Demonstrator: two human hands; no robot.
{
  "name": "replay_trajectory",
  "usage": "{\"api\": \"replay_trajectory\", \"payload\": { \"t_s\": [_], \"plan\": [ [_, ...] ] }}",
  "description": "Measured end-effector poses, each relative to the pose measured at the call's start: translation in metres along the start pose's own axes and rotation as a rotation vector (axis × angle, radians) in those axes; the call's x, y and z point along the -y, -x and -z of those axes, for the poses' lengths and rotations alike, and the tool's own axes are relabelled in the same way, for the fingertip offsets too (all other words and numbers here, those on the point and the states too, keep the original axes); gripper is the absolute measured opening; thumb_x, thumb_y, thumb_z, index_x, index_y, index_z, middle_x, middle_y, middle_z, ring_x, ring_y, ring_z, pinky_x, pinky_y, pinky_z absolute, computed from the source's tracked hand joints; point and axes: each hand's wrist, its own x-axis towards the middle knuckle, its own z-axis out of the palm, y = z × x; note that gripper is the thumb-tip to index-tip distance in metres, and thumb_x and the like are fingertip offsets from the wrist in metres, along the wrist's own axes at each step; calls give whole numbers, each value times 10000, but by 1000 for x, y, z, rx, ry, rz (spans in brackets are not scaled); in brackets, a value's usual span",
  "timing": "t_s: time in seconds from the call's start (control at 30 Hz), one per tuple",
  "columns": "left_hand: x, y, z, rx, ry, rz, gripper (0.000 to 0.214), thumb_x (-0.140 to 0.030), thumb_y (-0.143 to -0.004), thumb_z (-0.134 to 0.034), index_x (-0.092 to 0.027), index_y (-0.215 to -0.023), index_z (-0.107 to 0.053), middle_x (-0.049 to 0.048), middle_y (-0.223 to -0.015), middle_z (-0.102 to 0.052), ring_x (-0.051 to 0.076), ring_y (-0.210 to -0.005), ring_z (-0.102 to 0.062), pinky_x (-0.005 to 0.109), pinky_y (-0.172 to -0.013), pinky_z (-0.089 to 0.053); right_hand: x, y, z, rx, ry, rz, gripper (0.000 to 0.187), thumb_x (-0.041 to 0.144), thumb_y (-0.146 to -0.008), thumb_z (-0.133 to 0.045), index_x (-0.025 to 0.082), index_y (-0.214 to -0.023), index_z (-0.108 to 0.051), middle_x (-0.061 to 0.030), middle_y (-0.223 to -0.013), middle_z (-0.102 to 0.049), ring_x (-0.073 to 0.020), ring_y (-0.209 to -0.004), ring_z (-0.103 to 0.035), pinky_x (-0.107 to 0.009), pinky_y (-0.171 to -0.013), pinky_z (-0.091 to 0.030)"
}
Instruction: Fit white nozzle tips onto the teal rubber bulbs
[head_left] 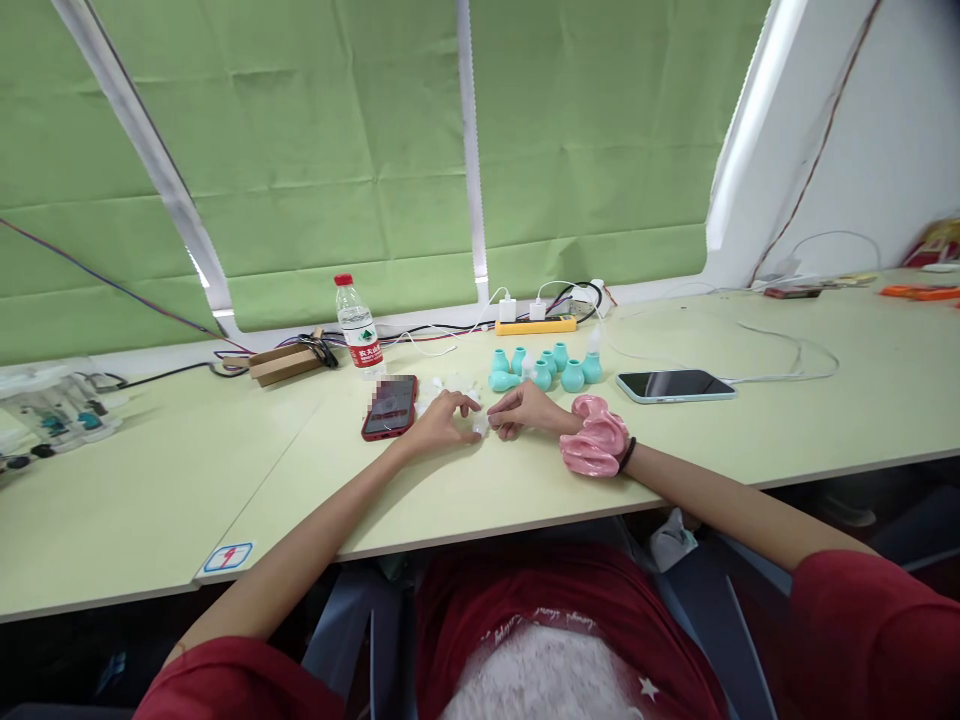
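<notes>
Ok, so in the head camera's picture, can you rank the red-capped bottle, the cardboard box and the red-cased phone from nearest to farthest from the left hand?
From the left hand:
1. Red-cased phone, just to its left.
2. Red-capped bottle, standing behind the phone.
3. Cardboard box, farther left, beyond the bottle.

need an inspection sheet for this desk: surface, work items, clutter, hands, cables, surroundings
surface: pale table, number label beside a seam
work items: teal pieces grouped beyond the right hand, one on its side; small clear piece at the fingertips
clutter: bottle, red-cased phone, pale-cased phone, box
hands: right hand and left hand close together; exact grips too small to tell
cables: white cable at pale-cased phone; yellow power strip with chargers
surroundings: green blinds, white wall
</notes>
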Motion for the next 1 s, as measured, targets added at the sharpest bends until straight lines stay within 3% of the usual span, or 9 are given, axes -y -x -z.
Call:
{"api": "replay_trajectory", "payload": {
  "t_s": [0.33,0.63,0.8,1.0],
  "plan": [
    [0,0,-4,3,151,38,421,-185,-548,-571,-171,-969,-557,28,-850,-600,160,-784,-537,249,-664,-407,-3,-3,-1,8,16,54,250,226,-529,-697,71,-711,-627,-40,-520,-621,-125,-451,-585,-237,-477,-519],
    [3,-5,-4,50,727,260,467,-141,-543,-596,-122,-1000,-502,63,-788,-637,115,-582,-555,191,-472,-385,6,0,3,21,-166,105,325,285,-508,-721,77,-745,-642,-56,-592,-646,-153,-548,-620,-262,-548,-527],
    [-2,-4,-1,15,982,312,465,-120,-515,-656,-101,-958,-516,53,-724,-648,118,-629,-585,238,-624,-444,4,-1,4,18,-206,106,329,282,-513,-723,73,-755,-644,-70,-632,-652,-147,-551,-617,-258,-548,-522],
    [-3,-3,-1,46,1069,336,479,-129,-497,-703,-105,-943,-528,61,-733,-657,145,-663,-607,305,-710,-458,3,-2,5,-3,-246,92,332,290,-513,-723,82,-761,-643,-73,-661,-656,-139,-556,-615,-256,-558,-517]
  ]
}}
